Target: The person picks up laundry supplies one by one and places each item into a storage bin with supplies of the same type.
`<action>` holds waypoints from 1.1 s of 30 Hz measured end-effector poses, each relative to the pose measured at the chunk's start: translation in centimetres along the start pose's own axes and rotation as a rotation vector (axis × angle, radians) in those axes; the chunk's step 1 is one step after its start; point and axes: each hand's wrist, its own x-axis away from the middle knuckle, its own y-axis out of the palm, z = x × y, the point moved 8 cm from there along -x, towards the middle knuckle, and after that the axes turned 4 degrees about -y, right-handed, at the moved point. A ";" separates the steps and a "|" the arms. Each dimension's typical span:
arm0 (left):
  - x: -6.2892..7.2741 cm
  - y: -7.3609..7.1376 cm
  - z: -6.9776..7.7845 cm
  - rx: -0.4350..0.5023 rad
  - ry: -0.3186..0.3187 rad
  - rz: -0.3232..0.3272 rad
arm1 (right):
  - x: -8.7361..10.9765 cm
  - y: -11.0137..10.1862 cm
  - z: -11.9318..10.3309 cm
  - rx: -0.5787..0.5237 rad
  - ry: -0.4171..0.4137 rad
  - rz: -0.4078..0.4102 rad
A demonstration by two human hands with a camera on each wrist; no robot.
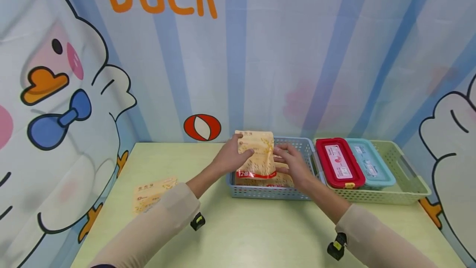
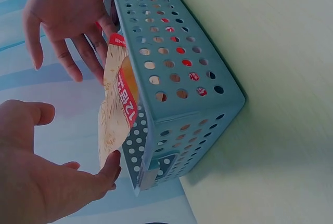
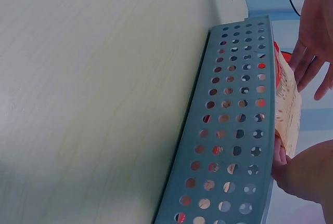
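A beige soft packet [image 1: 256,152] with a wheat-like print and a red band stands tilted in the light-blue perforated basket [image 1: 267,193]. My left hand [image 1: 232,154] is at its left edge, fingertips right at the packet and thumb in front. In the left wrist view, backdrop shows between that thumb and the packet. My right hand [image 1: 293,164] is by the packet's right edge, fingers extended and partly hidden behind it. Lower in the basket, a second similar packet [image 1: 284,181] lies partly covered. Red from the packets shows through the basket's holes [image 3: 229,104].
Another beige packet [image 1: 156,191] lies on the table at the left, partly covered by my left sleeve. A pale-green basket [image 1: 405,177] stands on the right, holding a red rectangular box [image 1: 327,152] and a light-blue one [image 1: 379,164]. A printed curtain [image 1: 267,53] hangs behind.
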 end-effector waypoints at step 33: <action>-0.1 3.2 -1.7 0.014 -0.063 -0.081 | -0.1 0.0 2.2 0.024 0.181 -0.097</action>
